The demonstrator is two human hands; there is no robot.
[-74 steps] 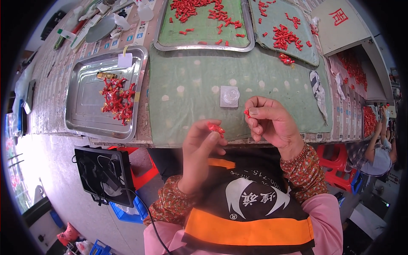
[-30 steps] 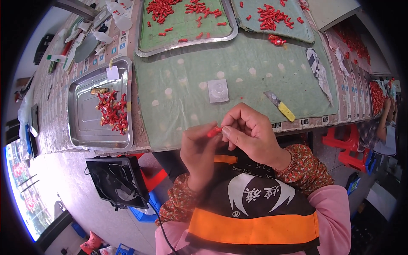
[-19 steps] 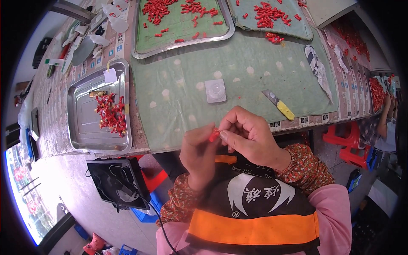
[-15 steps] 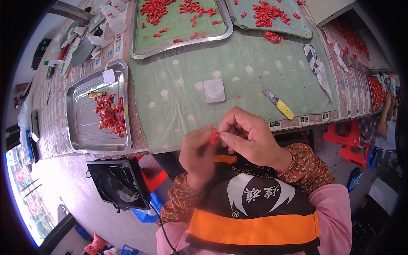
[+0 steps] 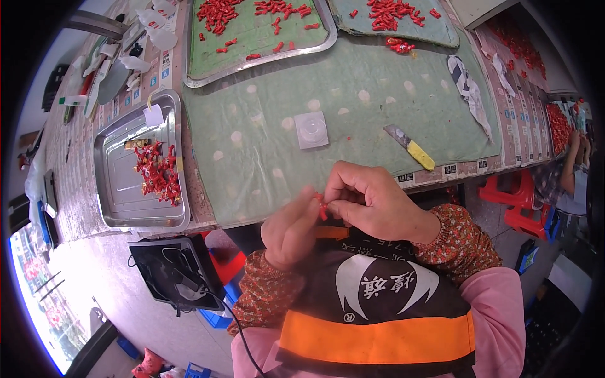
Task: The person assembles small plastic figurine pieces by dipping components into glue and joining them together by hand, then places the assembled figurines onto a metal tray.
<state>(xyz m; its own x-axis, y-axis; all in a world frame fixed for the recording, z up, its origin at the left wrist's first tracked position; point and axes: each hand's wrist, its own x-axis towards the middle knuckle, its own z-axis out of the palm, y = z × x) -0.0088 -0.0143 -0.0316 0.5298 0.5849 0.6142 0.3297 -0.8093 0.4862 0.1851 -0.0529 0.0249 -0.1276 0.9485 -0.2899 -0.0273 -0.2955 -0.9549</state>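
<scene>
Between the fingertips of both hands is a small red figure-like piece [image 5: 322, 206], held just in front of the table's near edge. My left hand [image 5: 291, 228] pinches it from the left, its fingers slightly blurred. My right hand [image 5: 372, 205] has thumb and forefinger closed on its other side. Beyond the hands, a small clear square dish [image 5: 312, 130] rests on the green cloth [image 5: 252, 170]. A knife with a yellow handle [image 5: 419, 155] lies to its right, the blade pointing away to the left.
At left stands a metal tray [image 5: 116, 189] holding a heap of red and gold figures [image 5: 157, 173]. Far back, a green-lined tray [image 5: 252, 79] and a light-green board [image 5: 435, 39] carry many red pieces. A crumpled cloth [image 5: 469, 97] lies at right. Another person's arm [image 5: 570, 170] shows far right.
Both hands stay together on the red piece, with small finger shifts; it now sits more upright between them. The whole view has shifted slightly, moving the table things a little left and up.
</scene>
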